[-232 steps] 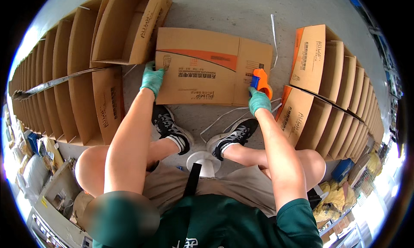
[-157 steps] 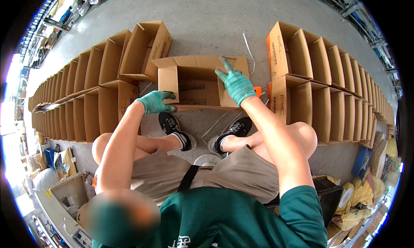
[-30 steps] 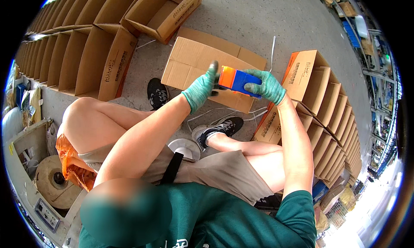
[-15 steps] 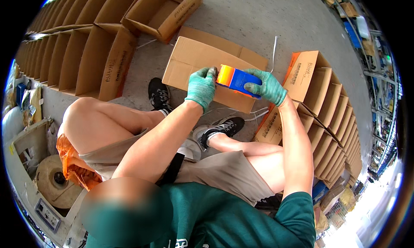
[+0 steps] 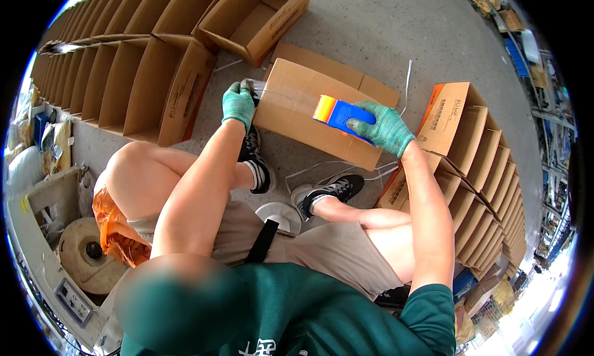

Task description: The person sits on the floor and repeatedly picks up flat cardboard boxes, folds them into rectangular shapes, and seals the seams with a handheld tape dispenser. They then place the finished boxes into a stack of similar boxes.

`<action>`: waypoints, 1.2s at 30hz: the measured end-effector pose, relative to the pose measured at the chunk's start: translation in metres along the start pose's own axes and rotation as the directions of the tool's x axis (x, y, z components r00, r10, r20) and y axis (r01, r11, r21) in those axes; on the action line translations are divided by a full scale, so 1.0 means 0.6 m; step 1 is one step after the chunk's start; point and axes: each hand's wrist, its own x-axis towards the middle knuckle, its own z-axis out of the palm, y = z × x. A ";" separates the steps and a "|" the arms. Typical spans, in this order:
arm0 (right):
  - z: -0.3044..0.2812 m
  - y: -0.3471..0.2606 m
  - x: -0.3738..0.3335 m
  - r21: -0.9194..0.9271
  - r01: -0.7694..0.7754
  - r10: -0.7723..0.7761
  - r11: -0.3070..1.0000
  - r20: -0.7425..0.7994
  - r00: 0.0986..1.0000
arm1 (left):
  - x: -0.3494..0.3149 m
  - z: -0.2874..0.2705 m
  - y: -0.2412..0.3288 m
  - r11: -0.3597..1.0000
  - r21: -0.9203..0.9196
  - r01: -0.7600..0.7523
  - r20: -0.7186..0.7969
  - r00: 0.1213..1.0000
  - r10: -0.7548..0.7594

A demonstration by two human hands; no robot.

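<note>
A blue tape dispenser (image 5: 351, 119) with an orange front is gripped in my gloved right hand (image 5: 387, 131), just over the top of a closed brown cardboard box (image 5: 303, 118). At the box's left end, my gloved left hand (image 5: 238, 104) has its fingers closed on a shiny clear strip of packing tape (image 5: 260, 89), at the box edge. Between hand and dispenser the tape is too clear to follow surely. The box lies on the floor beyond my feet, an open flap (image 5: 334, 65) behind it.
Rows of open cardboard boxes (image 5: 139, 87) stand at the left, with another open box (image 5: 253, 19) beside them. More stacked open boxes (image 5: 473, 145) stand at the right. White straps (image 5: 408, 87) lie on the floor. A machine with a reel (image 5: 90, 251) sits near my left knee.
My left hand has moved left from the dispenser to the box's left end, and a clear strip now shows there. My right hand still holds the dispenser over the box.
</note>
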 end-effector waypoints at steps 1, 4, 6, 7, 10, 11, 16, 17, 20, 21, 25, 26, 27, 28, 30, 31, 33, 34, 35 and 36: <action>0.001 -0.003 0.001 0.001 -0.013 0.013 1.000 0.002 1.000 | 0.001 0.001 -0.007 0.996 0.088 -0.026 0.028 0.999 0.024; 0.001 -0.008 -0.002 -0.006 -0.042 0.042 0.999 0.011 0.999 | -0.002 0.008 0.007 0.975 0.191 0.116 0.147 0.978 -0.145; 0.002 -0.009 0.002 -0.028 -0.030 0.031 0.999 0.017 0.999 | 0.015 0.007 -0.002 0.924 0.378 0.062 0.042 0.996 -0.084; 0.002 -0.007 0.006 -0.029 -0.016 0.017 0.999 0.016 1.000 | 0.021 0.004 -0.003 0.883 0.468 0.042 -0.009 0.999 -0.043; 0.005 0.003 0.006 -0.031 -0.021 0.021 0.999 0.018 1.000 | -0.019 0.012 0.030 0.893 -0.111 -0.435 0.317 0.836 0.447; 0.003 -0.008 0.006 -0.035 -0.032 0.033 0.999 0.030 0.999 | -0.032 0.021 0.020 0.835 0.060 -0.546 0.424 0.771 0.474; -0.021 -0.028 -0.021 -0.048 -0.089 0.093 0.995 0.081 0.992 | -0.024 0.037 0.015 0.780 0.135 -0.611 0.473 0.731 0.492; -0.033 -0.034 -0.036 -0.074 -0.109 0.116 0.991 0.093 0.989 | -0.030 0.035 0.010 0.759 0.218 -0.613 0.462 0.750 0.473; -0.081 0.001 -0.088 -0.142 -0.197 0.206 0.970 0.055 0.977 | -0.019 0.035 0.000 0.775 0.159 -0.612 0.454 0.742 0.493; -0.105 0.027 -0.119 -0.105 -0.256 0.261 0.961 0.041 0.964 | -0.016 0.036 -0.002 0.791 0.166 -0.589 0.468 0.753 0.463; -0.200 0.127 -0.242 -0.234 -0.438 0.442 0.868 -0.038 0.896 | -0.039 0.036 0.021 0.837 0.192 -0.513 0.496 0.786 0.369; -0.210 0.138 -0.260 -0.201 -0.466 0.468 0.862 -0.043 0.883 | -0.037 0.032 0.019 0.832 0.183 -0.524 0.504 0.776 0.378; -0.214 0.149 -0.270 -0.233 -0.476 0.477 0.848 -0.058 0.877 | -0.041 0.037 0.025 0.833 0.246 -0.496 0.493 0.804 0.333; -0.210 0.142 -0.264 -0.297 -0.463 0.470 0.835 -0.054 0.881 | -0.045 0.036 0.029 0.828 0.313 -0.465 0.473 0.832 0.288; -0.191 0.125 -0.226 -0.422 -0.424 0.451 0.802 -0.040 0.892 | -0.046 0.028 0.028 0.823 0.267 -0.501 0.487 0.807 0.334; -0.175 0.127 -0.207 -0.462 -0.405 0.442 0.789 -0.032 0.896 | -0.046 0.029 0.029 0.819 0.241 -0.521 0.494 0.792 0.358; -0.145 0.107 -0.176 -0.491 -0.438 0.490 0.753 -0.025 0.871 | -0.048 0.032 0.033 0.833 0.252 -0.493 0.491 0.807 0.329; -0.126 0.112 -0.163 -0.517 -0.373 0.438 0.771 0.006 0.899 | -0.049 0.035 0.034 0.840 0.259 -0.478 0.490 0.814 0.312; -0.108 0.112 -0.148 -0.538 -0.332 0.416 0.775 0.037 0.909 | -0.051 0.037 0.034 0.836 0.252 -0.487 0.494 0.808 0.322; -0.086 0.124 -0.133 -0.574 -0.291 0.388 0.765 0.050 0.920 | -0.051 0.038 0.033 0.832 0.247 -0.496 0.498 0.802 0.330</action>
